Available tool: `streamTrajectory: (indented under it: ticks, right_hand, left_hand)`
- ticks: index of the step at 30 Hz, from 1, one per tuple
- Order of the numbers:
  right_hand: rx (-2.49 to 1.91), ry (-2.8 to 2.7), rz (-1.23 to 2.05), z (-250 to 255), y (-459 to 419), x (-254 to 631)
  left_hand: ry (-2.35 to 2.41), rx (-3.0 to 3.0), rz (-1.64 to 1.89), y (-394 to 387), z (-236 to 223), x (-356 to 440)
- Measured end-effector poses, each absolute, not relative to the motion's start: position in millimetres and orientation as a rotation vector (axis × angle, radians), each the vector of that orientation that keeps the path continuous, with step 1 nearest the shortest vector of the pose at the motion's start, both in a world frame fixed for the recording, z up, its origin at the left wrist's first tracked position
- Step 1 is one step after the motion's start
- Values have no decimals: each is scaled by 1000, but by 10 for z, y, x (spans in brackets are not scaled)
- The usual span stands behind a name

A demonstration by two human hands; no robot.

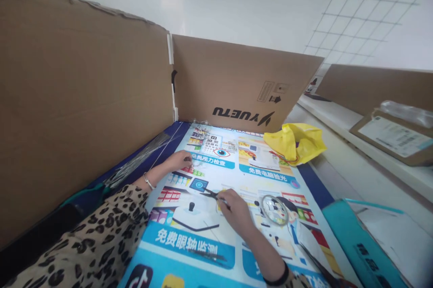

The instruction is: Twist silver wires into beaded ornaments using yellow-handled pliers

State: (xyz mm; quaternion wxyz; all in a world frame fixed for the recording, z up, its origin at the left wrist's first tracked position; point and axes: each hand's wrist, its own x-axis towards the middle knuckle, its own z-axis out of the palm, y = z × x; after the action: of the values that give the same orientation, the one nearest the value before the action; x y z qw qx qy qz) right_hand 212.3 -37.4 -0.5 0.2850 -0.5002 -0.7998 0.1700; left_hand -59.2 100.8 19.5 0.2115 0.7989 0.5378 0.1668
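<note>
My right hand (235, 212) is closed round a pair of small pliers (210, 194), whose slim dark jaws point left over the printed mat. My left hand (181, 160) rests farther up the mat with its fingers pinched together. Something thin and wire-like shows faintly by those fingertips, too fine to make out. To the right of my right hand lies a round clear ring or coil (274, 210). Several small tangled wire pieces (201, 131) sit at the mat's far left corner.
A bundle of thin straight wires (138, 157) lies along the left. Cardboard walls (237, 80) stand behind and left. At right are a yellow bag (297, 144), a teal box (365, 243) and a long dark tool (316, 261). The printed mat (237, 184) covers the table.
</note>
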Motion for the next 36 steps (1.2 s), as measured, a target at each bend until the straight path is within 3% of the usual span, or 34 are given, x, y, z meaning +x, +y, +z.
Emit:
streamTrajectory:
  ticks: [7, 12, 21, 29, 36]
  right_hand:
    - [-1356, -2179, 377, -74, -361, 2114]
    - [-1399, -2196, 288, -108, -373, 2096]
    - [-1508, -2162, 85, -95, -372, 2089]
    - [-1322, -2441, -49, 15, -423, 2002]
    - [-1263, -2647, 84, 68, -443, 1859]
  left_hand:
    - [1336, 2249, 267, 301, 390, -714]
    - [1413, 2258, 445, -1, 385, -813]
    - [1371, 2318, 850, -101, 64, -778]
    - [1332, 2322, 752, -185, -60, -725]
    - [1003, 2398, 708, -254, -3, -721]
